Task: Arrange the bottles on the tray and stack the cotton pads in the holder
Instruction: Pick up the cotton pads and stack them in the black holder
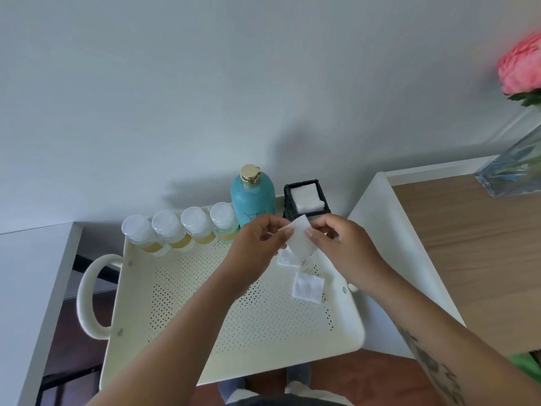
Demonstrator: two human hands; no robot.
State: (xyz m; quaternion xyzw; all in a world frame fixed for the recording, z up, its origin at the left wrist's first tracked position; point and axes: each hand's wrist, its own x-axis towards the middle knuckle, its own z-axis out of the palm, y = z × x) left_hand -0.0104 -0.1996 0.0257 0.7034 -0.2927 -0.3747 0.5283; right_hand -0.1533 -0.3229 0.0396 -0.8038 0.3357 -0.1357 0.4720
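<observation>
Both my hands, left hand (pixel 259 244) and right hand (pixel 341 247), pinch one cotton pad (pixel 300 238) between fingertips. Just beyond them, the black holder (pixel 306 200) contains stacked pads; two loose pads (pixel 307 287) lie on the tray (pixel 263 347) beneath.

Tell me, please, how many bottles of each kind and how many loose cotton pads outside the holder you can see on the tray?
Small clear bottles with yellowish liquid: 4
Teal bottle with gold cap: 1
Loose cotton pads: 3, one held in both hands, two lying on the tray
Total: 8

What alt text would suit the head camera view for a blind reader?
Both hands, left hand and right hand, hold one cotton pad above a cream tray. Behind stand a black holder with pads, a teal bottle and four small bottles.
</observation>
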